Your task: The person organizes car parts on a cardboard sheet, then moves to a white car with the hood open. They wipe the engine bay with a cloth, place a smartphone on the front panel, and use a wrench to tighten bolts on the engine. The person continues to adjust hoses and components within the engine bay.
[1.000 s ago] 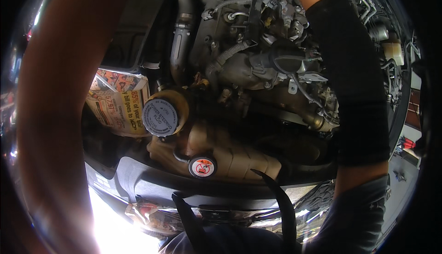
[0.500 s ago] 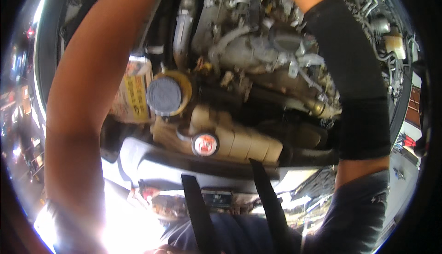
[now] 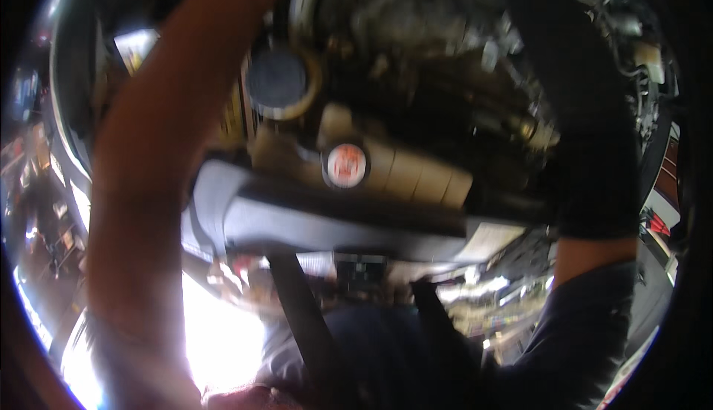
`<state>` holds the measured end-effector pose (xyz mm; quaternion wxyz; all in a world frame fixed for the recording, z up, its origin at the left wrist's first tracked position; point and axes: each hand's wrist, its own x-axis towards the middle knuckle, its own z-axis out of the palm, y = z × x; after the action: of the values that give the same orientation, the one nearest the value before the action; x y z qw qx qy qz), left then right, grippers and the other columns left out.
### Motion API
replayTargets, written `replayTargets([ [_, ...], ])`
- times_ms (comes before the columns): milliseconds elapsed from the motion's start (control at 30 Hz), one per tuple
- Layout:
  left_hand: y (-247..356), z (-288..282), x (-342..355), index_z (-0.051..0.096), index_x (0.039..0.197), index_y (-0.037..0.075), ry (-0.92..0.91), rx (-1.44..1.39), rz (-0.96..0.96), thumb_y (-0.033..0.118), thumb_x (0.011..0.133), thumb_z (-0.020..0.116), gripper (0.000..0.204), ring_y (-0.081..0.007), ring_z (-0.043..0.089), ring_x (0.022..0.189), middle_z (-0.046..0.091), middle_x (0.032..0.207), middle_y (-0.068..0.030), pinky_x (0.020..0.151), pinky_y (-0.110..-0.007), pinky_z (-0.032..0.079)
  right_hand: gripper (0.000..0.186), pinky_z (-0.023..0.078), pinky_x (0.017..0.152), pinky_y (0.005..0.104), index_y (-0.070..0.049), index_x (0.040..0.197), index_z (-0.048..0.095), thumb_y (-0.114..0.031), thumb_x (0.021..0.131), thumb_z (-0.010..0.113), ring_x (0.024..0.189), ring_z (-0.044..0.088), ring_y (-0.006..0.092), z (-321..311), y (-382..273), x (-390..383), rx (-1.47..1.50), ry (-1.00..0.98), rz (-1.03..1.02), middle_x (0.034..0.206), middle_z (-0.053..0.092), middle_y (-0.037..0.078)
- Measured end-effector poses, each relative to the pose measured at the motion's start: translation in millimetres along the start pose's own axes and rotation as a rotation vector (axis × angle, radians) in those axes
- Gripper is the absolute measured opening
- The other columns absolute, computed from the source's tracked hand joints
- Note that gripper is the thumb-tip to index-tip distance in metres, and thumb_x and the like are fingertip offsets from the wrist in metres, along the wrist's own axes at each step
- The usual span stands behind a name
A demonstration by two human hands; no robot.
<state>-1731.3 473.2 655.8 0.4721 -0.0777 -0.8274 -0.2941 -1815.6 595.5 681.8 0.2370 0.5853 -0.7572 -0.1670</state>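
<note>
Both my arms reach forward over a car's engine bay, and my hands lie beyond the top edge of the picture. My bare left arm (image 3: 152, 165) passes along the left side, close to a round dark cap (image 3: 276, 77) on a yellowish neck. On my right arm is a black sleeve (image 3: 575, 113), above the right side of the engine (image 3: 416, 20). A tan plastic reservoir (image 3: 405, 168) lies between the arms, with a round cap (image 3: 346, 165) bearing a red and white label. What my hands touch or hold is hidden.
The car's light-coloured front edge (image 3: 312, 224) runs across in front of my body. Two dark straps (image 3: 301, 291) hang by my torso. A pale container (image 3: 648, 62) and metal lines stand at the far right. Strong glare and motion blur hide details.
The view has shifted, so the reservoir, caps and front edge sit higher in the picture. My arms still reach forward, and the little of my right forearm beyond the sleeve has nearly left the frame.
</note>
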Motion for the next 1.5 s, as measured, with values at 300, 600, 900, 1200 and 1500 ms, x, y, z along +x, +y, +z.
replayTargets([
  [300, 1.9, 3.6, -1.1, 0.054, 0.138, -0.005, -0.461, 0.216, -0.667, 0.033, 0.111, 0.062, 0.048, -0.0511, 0.069, 0.124, 0.073, 0.124, -0.0332, 0.11, -0.055, 0.054, 0.12, 0.04, 0.13, 0.0551, 0.003, 0.176, 0.012, -0.026, 0.085, 0.087, 0.154, 0.041, 0.0577, 0.8, 8.0, -10.1, 0.783, 0.29, 0.257, 0.171, 0.032, 0.036],
  [600, -18.9, -58.7, -46.2, 0.068, 0.132, -0.005, -0.7, 0.266, 0.207, 0.01, 0.108, 0.058, 0.03, -0.0361, 0.07, 0.09, 0.073, 0.103, -0.0193, 0.078, -0.047, 0.058, 0.07, 0.051, 0.121, 0.0493, -0.003, 0.155, 0.06, -0.028, 0.096, 0.088, 0.143, 0.064, 0.0379, -16.0, 61.5, -41.6, 0.972, -0.259, 0.679, 0.15, 0.069, 0.023],
  [900, 141.5, -140.6, -101.7, 0.056, 0.1, -0.003, -0.416, 0.183, -0.451, 0.016, 0.109, 0.065, 0.023, -0.0504, 0.068, 0.076, 0.067, 0.079, -0.028, 0.072, -0.061, 0.054, 0.052, 0.053, 0.115, 0.0533, -0.002, 0.137, 0.068, -0.047, 0.116, 0.054, 0.135, 0.067, 0.0418, 28.2, 38.8, -25.2, 0.548, -0.457, 0.624, 0.141, 0.073, 0.023],
  [1200, 149.4, -122.6, -88.5, 0.058, 0.106, -0.001, -0.587, 0.433, -0.588, 0.032, 0.109, 0.064, 0.033, -0.0513, 0.073, 0.086, 0.073, 0.088, -0.0281, 0.079, -0.061, 0.06, 0.056, 0.052, 0.117, 0.053, -0.007, 0.141, 0.069, -0.053, 0.117, 0.048, 0.138, 0.065, 0.0402, 18.8, 42.6, -26.3, 0.528, -0.536, 0.658, 0.144, 0.072, 0.019],
  [1500, 142.6, -115.8, -88.0, 0.058, 0.105, 0.0, -0.66, 0.489, -0.633, 0.034, 0.111, 0.059, 0.035, -0.0514, 0.075, 0.088, 0.075, 0.09, -0.0289, 0.082, -0.062, 0.06, 0.055, 0.052, 0.117, 0.0522, -0.01, 0.142, 0.069, -0.053, 0.117, 0.048, 0.136, 0.066, 0.04, 22.9, 45.0, -32.3, 0.561, -0.489, 0.653, 0.145, 0.072, 0.019],
])
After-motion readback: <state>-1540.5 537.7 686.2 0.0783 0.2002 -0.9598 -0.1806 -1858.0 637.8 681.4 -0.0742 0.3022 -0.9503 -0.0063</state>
